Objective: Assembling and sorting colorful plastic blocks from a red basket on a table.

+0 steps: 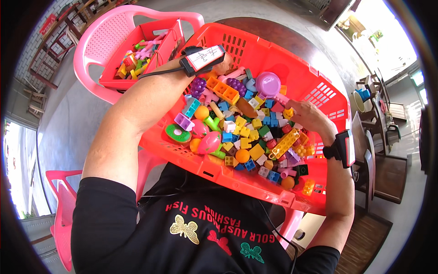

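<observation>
A large red plastic basket (269, 194) in front of me holds a heap of toy blocks and toy fruit. My left hand (222, 65) reaches over its far left side; a device strapped on the wrist hides most of the fingers. Below that hand lie an orange block (222, 90) and purple toy grapes (198, 87). My right hand (310, 116) is at the right of the heap, its fingers closed on a small yellow toy piece (288, 113). Beside those fingertips, a purple round toy pan (268, 84) rests on the blocks. A toy kiwi half (177, 133) lies at the near left.
A pink plastic chair (102, 34) at the far left carries a red box (178, 36) of more toys. Another pink chair (64, 201) stands at my left. The basket rests on a dark round table (255, 25). Wooden furniture (388, 178) stands on the right.
</observation>
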{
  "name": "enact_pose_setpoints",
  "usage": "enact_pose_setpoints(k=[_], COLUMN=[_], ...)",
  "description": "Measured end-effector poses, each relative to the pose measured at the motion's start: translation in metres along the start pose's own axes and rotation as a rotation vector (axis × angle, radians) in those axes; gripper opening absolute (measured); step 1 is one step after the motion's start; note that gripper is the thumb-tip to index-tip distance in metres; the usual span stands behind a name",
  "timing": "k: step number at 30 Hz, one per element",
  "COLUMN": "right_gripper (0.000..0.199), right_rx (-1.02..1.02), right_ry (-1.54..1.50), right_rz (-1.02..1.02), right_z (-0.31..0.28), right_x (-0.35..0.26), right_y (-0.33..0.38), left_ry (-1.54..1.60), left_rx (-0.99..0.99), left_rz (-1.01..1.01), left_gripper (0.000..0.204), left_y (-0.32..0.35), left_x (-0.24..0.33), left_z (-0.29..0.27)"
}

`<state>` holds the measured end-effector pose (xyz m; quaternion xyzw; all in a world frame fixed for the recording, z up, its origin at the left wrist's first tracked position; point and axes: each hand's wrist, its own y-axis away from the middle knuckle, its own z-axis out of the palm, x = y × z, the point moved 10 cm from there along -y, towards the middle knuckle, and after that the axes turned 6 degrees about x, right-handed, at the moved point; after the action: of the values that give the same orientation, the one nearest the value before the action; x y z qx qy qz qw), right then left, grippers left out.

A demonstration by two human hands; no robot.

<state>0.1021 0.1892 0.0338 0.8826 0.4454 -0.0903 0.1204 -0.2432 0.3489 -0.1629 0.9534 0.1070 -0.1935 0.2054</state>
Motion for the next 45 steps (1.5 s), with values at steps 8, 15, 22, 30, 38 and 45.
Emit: enact_pose_setpoints(k=[8,15,22,30,38,45], right_gripper=[0.038,0.038,0.034,0.022,0.018,0.025], right_rx=[-0.007,-0.014,0.053,0.398,0.473,0.046], right_ry=[0.009,-0.001,-0.002,0.034,0.120,0.266], right_rz=[0.078,0.138,0.115,0.255,0.260,0.427], right_z=[0.010,0.011,-0.004,-0.055,-0.062,-0.020], right_x=[0.024,0.035,0.040,0.080,0.087,0.108], right_y=[0.019,0.022,0.024,0.043,0.049,0.043], left_ry=[0.267,0.394,0.337,0.080,0.744,0.668], left_rx=[0.113,0.260,0.300,0.766,0.455,0.432], left_rz=[0.755,0.626,0.584,0.993,0.722,0.722], left_gripper=[0.030,0.029,0.025,0.021,0.026,0.040], left_y=[0.142,0.194,0.196,0.224,0.208,0.221], left_x=[0.059,0.051,0.047,0.063,0.046,0.046], left_z=[-0.097,-0.152,-0.151,-0.172,-0.182,-0.182])
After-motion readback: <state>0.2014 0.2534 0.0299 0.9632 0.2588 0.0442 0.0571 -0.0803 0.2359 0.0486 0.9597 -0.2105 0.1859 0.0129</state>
